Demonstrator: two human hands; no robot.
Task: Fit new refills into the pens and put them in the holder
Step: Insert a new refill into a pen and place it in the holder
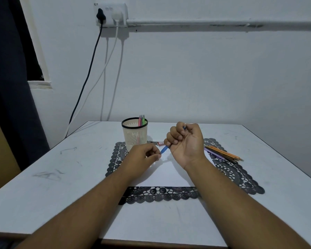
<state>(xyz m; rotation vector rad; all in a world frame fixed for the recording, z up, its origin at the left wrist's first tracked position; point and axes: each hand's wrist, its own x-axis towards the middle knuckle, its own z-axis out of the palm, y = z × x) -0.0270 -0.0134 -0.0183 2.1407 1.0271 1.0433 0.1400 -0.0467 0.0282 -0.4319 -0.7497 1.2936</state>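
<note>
White table (43,159) fills the lower frame, black lace mat (241,175) at its centre, with a sheet of white paper (165,175) on it. Upper centre, the slotted holder (135,135) already carries pink and green pens (141,120). Right hand (185,141) is wrapped round the blue pen (164,150), tip angled down-left, likely to steady the barrel. Left hand (142,159) pinches at the pen's tip, probably its nose or refill; too small to tell. Spare pencils (223,153) wait at right.

a white table (43,159) fills the lower frame; a black lace mat (232,169) lies at its centre.
</note>
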